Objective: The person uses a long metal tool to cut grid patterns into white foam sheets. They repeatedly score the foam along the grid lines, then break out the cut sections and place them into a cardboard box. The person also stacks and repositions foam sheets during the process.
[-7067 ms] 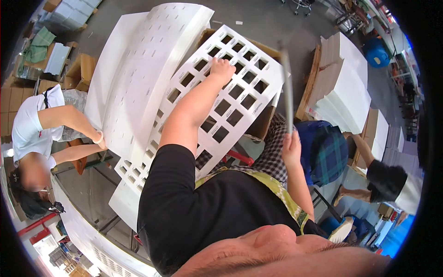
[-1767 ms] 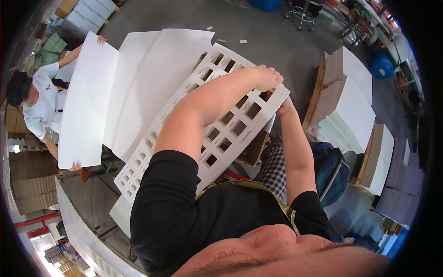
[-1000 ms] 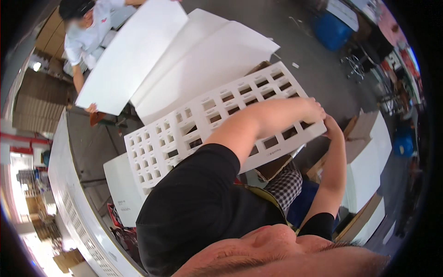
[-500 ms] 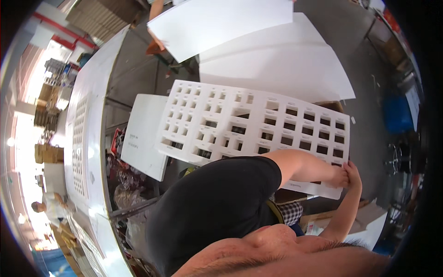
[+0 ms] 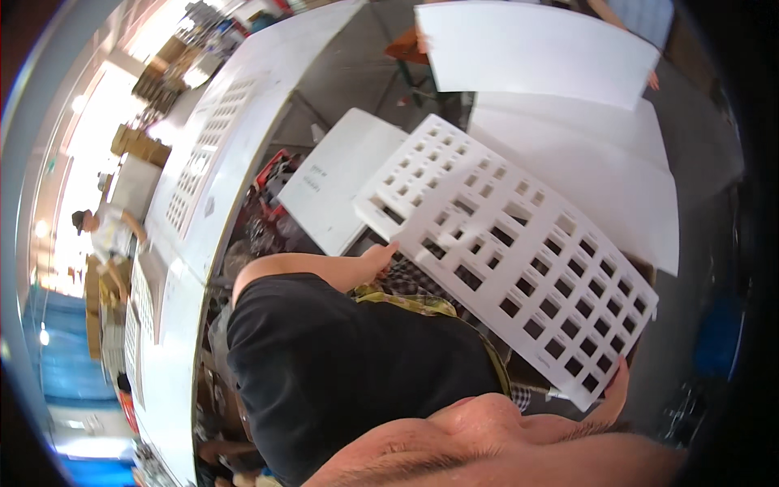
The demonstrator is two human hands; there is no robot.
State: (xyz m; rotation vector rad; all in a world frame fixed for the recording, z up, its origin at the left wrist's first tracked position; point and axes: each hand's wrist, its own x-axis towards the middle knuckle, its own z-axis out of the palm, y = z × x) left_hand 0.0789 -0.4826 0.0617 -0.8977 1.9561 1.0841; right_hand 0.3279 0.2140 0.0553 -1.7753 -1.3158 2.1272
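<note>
1. Reaching the near edge of a perforated white board (image 5: 521, 252), the person's left hand (image 5: 377, 260) has its fingertips against the rim; the underside is hidden, so I can't tell whether it grips.
2. The right hand (image 5: 614, 395) is at the board's lower right corner, one finger up along the edge and the rest partly covered; how firmly it closes there I can't make out.
3. Across the way, a co-worker's hands (image 5: 422, 40) show at either end of a plain white sheet (image 5: 535, 53); the body is mostly cut off by the picture's top. A blue barrel (image 5: 718, 337) on the right is dim and blurred.
4. Under the board, a brown cardboard box (image 5: 527, 373) peeks out, its contents covered. A red crate (image 5: 272, 166) holds a dark jumble too muddled to sort out.
5. The board slants before the person's chest, its upper left end overlapping a smaller printed board (image 5: 333, 183). It is matte white, with small square holes at that end, mixed openings midway and rows of larger dark rectangles towards the right hand. Marks by the holes are too tiny to read.
6. On the long white worktop (image 5: 268, 89) lies another hole-cut panel (image 5: 213, 150).
</note>
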